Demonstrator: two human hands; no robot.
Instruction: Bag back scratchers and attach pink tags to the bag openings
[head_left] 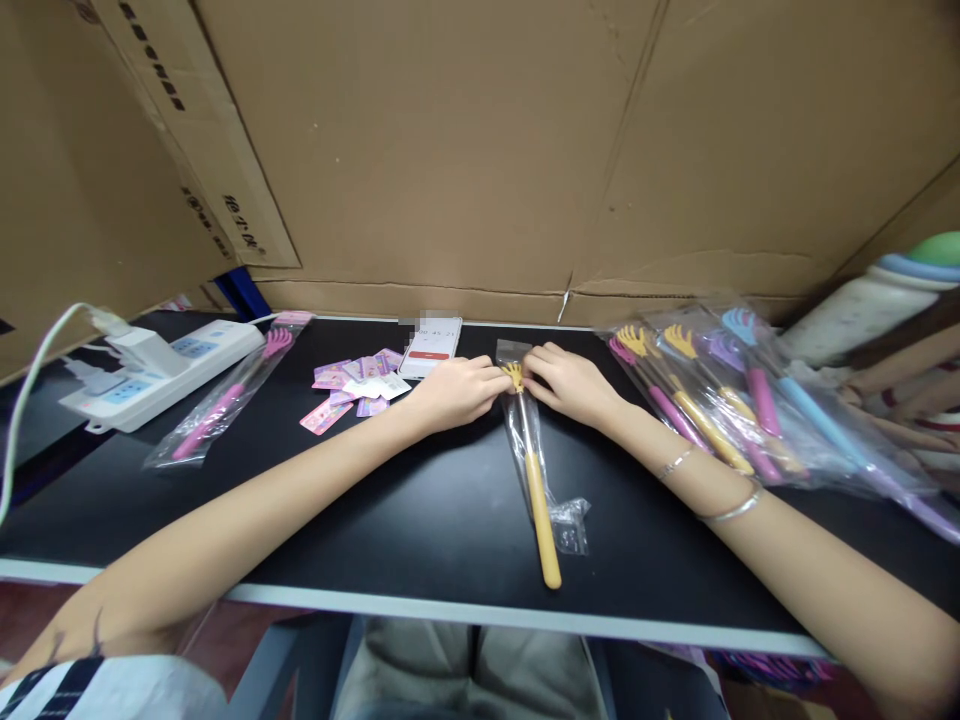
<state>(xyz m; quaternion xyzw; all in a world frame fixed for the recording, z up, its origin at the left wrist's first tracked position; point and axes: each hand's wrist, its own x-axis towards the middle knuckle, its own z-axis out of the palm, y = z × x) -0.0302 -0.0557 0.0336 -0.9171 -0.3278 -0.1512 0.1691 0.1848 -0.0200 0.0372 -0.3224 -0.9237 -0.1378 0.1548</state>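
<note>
Both hands meet at the far end of a yellow scratcher [538, 500] lying lengthwise on the black table [375, 520], its claw head away from the person and its handle toward the near edge; the left hand [457, 390] and right hand [570, 383] pinch the clear bag [525, 420] on either side of the claw, fingers curled nearly closed on the plastic — the claw sits right between the two sets of fingertips. The scratcher looks only partly bagged: the head is inside, while the handle end pokes out past the crumpled open mouth near the table edge; sealing seems yet to come. To the left lies one pink scratcher [225, 395] already in its bag; a heap of bagged scratchers [720, 400] lies to the right — whether finished or waiting cannot be told. Small cards [352, 385] and a phone [430, 345] lie just beyond the left hand; a power strip [157, 370] sits far left.
</note>
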